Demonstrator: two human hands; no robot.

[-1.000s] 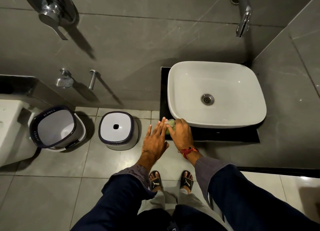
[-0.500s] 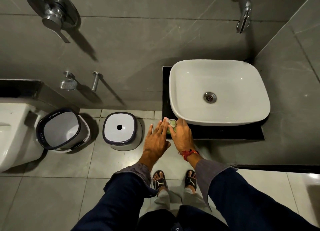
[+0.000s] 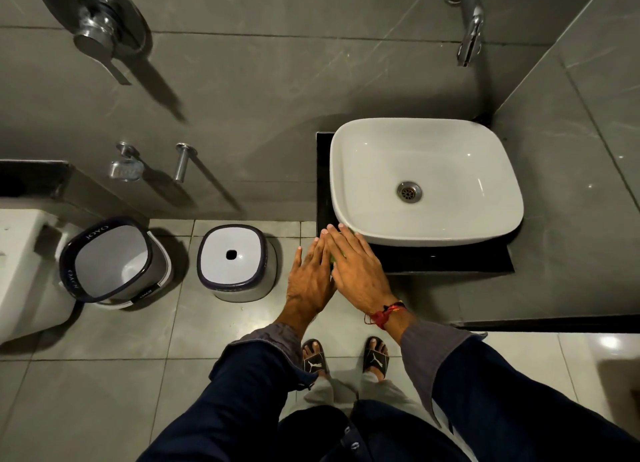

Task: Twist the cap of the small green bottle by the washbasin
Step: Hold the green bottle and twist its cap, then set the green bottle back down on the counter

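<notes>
A person stands at a white rectangular ceramic washbasin (image 3: 426, 181) set on a black stone counter (image 3: 446, 259). Both hands meet at the counter's front left corner, just beside the basin's near rim. The small green bottle (image 3: 333, 257) sits there, almost wholly hidden: only a sliver of green shows in the gap between the hands, so its long axis cannot be told. The right hand (image 3: 358, 271) lies flat over it, fingers straight and released, reaching toward the basin. The left hand (image 3: 310, 276) presses in from the left, fingers also extended, not clenched. Whether either grips the cap cannot be told. The right hand seems nearer. On the tiled floor to the left stand a white-lidded square bin (image 3: 237, 262) and an open dark-rimmed bucket (image 3: 110, 262), well apart.
</notes>
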